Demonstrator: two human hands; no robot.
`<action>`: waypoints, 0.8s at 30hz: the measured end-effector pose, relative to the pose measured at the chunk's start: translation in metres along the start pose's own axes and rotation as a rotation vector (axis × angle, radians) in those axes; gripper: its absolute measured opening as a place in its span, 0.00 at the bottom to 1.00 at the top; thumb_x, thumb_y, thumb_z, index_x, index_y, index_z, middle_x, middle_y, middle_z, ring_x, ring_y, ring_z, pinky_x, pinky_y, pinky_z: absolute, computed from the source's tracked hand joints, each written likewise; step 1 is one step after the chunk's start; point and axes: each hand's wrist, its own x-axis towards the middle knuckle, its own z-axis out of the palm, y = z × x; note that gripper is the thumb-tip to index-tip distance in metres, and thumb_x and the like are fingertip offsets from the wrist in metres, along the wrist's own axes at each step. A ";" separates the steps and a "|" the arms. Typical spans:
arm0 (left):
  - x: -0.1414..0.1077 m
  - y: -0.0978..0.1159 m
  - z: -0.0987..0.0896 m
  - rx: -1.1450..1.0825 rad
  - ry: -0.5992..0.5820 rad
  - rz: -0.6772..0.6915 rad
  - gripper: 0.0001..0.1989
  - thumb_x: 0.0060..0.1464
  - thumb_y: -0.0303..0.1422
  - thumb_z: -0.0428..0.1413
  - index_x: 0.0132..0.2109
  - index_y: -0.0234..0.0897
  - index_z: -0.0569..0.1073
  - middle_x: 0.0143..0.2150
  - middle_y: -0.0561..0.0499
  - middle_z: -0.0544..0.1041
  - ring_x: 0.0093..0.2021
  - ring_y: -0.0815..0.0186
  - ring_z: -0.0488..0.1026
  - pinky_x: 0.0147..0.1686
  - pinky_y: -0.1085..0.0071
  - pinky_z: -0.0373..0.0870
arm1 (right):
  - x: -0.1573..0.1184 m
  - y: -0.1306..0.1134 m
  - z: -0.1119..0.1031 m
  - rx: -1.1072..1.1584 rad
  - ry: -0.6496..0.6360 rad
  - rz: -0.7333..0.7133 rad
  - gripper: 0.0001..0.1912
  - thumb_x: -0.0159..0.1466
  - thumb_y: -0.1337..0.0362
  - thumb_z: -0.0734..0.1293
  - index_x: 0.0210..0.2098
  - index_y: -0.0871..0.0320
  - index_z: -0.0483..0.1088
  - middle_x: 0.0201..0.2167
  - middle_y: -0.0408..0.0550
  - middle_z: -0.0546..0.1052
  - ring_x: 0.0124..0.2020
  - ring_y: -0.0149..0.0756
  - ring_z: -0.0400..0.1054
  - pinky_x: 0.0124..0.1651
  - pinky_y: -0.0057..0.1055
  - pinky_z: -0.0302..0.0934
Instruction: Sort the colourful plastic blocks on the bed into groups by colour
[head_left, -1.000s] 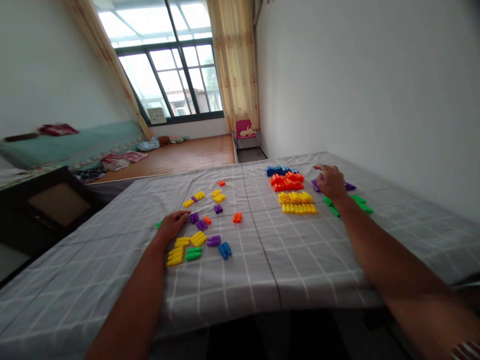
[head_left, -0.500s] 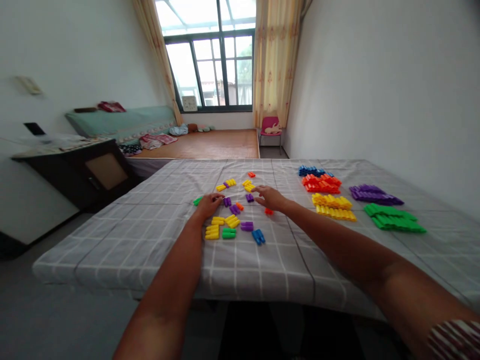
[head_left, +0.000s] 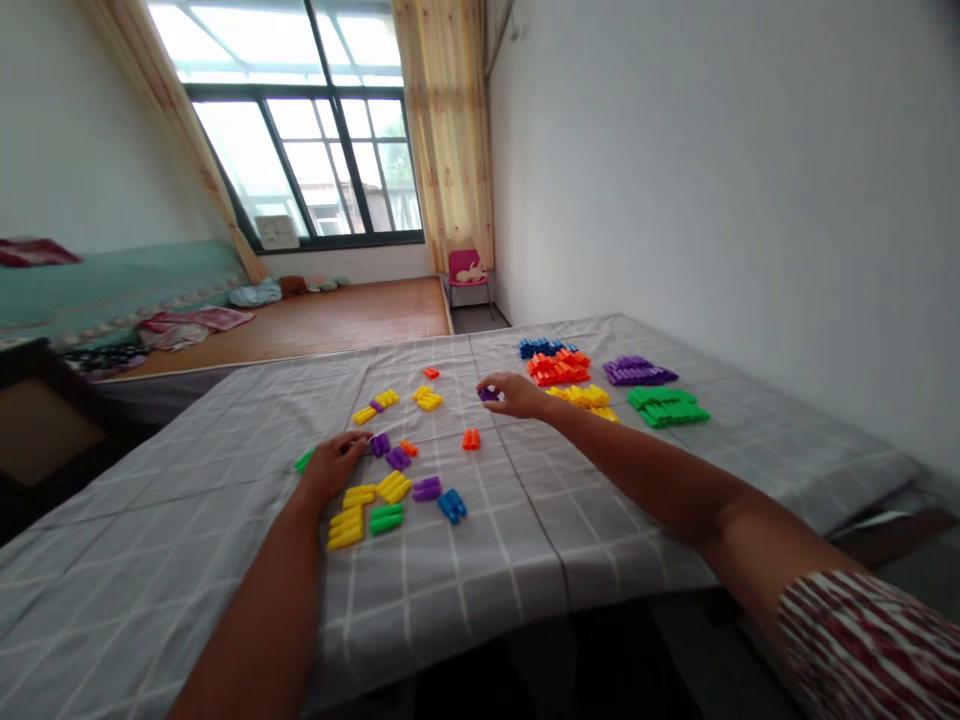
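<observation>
My right hand (head_left: 514, 394) is closed on a purple piece (head_left: 488, 395) above the cloth, left of the sorted piles. My left hand (head_left: 337, 463) rests on the cloth with its fingertips together, beside a purple piece (head_left: 380, 444); a green piece (head_left: 304, 461) shows behind it. What its fingertips hold, if anything, is too small to tell. Loose yellow pieces (head_left: 346, 528), a green piece (head_left: 387, 517), a blue piece (head_left: 452, 506) and an orange piece (head_left: 470, 439) lie around the middle.
Piles of blue (head_left: 546, 347), orange (head_left: 558, 367), yellow (head_left: 583, 398), purple (head_left: 640, 370) and green pieces (head_left: 667, 406) lie at the right on the checked tablecloth (head_left: 525, 560). Behind the table are a low bed (head_left: 360, 318) and a pink chair (head_left: 465, 268).
The view has turned right. My right hand has picked up a purple piece and moved right with it, towards the piles. My left hand has stayed near the loose pieces.
</observation>
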 end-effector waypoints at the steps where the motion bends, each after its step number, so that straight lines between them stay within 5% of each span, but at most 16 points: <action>1: 0.000 0.000 -0.001 -0.001 -0.007 -0.005 0.27 0.50 0.50 0.47 0.47 0.37 0.78 0.39 0.48 0.81 0.39 0.59 0.76 0.40 0.69 0.71 | -0.011 0.017 -0.018 -0.002 0.038 0.062 0.17 0.57 0.65 0.68 0.47 0.56 0.74 0.41 0.47 0.78 0.39 0.34 0.72 0.44 0.29 0.64; 7: 0.002 0.004 -0.007 -0.019 -0.023 -0.057 0.28 0.47 0.52 0.49 0.45 0.39 0.78 0.36 0.49 0.82 0.38 0.58 0.77 0.39 0.69 0.72 | -0.096 0.130 -0.130 -0.125 0.187 0.580 0.17 0.59 0.62 0.66 0.47 0.59 0.73 0.44 0.49 0.78 0.38 0.34 0.72 0.39 0.26 0.65; 10: 0.003 0.006 -0.011 -0.028 -0.015 -0.103 0.28 0.46 0.53 0.50 0.45 0.39 0.79 0.35 0.49 0.81 0.36 0.58 0.78 0.37 0.70 0.72 | -0.135 0.165 -0.165 -0.306 0.167 0.749 0.16 0.60 0.59 0.65 0.46 0.59 0.74 0.43 0.51 0.79 0.36 0.34 0.71 0.37 0.26 0.64; 19: -0.002 0.006 -0.010 -0.035 0.031 -0.155 0.30 0.46 0.53 0.50 0.47 0.37 0.78 0.36 0.49 0.81 0.33 0.60 0.77 0.35 0.69 0.73 | -0.157 0.205 -0.158 -0.419 0.001 0.792 0.20 0.54 0.59 0.68 0.45 0.57 0.75 0.41 0.49 0.79 0.39 0.38 0.72 0.40 0.28 0.62; 24: -0.002 0.006 -0.008 -0.028 0.013 -0.124 0.30 0.48 0.52 0.49 0.48 0.34 0.77 0.37 0.46 0.81 0.37 0.59 0.77 0.38 0.69 0.72 | -0.142 0.184 -0.153 -0.534 0.096 0.703 0.20 0.60 0.57 0.63 0.48 0.60 0.74 0.47 0.55 0.77 0.46 0.42 0.70 0.46 0.33 0.62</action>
